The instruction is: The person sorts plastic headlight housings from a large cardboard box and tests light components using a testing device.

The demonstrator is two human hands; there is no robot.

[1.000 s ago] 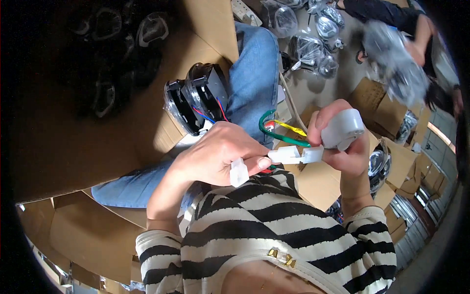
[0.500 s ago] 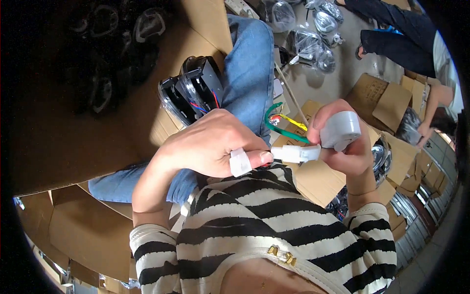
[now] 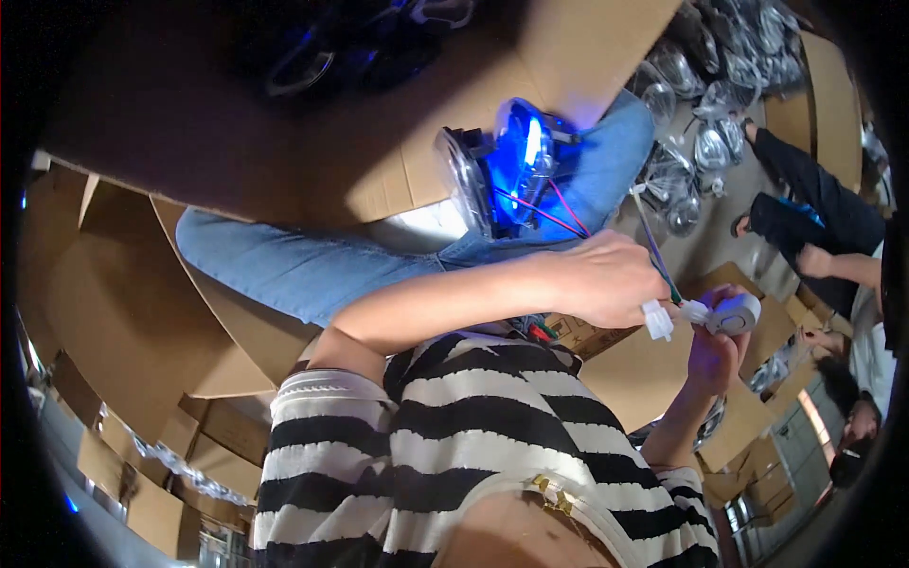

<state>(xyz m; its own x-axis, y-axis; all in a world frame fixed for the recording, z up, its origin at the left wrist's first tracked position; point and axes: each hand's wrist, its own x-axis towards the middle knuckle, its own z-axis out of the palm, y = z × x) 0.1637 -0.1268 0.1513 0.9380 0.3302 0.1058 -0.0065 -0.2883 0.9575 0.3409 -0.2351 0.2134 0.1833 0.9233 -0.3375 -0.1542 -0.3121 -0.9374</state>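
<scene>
Large flattened sheets of brown corrugated cardboard [image 3: 142, 312] spread over the left and top of the view, matte and creased, with more folded brown cartons [image 3: 757, 331] lying at the right. Across the middle ran the person's legs in soft blue denim jeans [image 3: 312, 270], and below them a black-and-white striped knit top [image 3: 473, 426] filled the lower centre.

On the lap, against the cardboard edge, sat a glossy, rounded clear-lensed lamp unit in a black housing [image 3: 511, 170], glowing blue inside. Thin red, blue and green insulated wires [image 3: 653, 256] trailed from it toward the hands. On the grey floor at the upper right lay a heap of similar shiny lamp units in clear plastic wrap [image 3: 682, 161], and another person in dark clothing [image 3: 814, 208] crouched nearby.

The left hand [image 3: 606, 284] reached across the body, fingers curled down and closed, pinching a small white moulded plastic plug connector [image 3: 658, 320] at the wire ends. The right hand [image 3: 710, 346] was wrapped shut around a smooth grey, rounded cylindrical plastic device [image 3: 734, 314], thumb side up. A second small white connector [image 3: 694, 310] stuck out of that device, just beside the plug in the left hand; whether the two were touching could not be told.
</scene>
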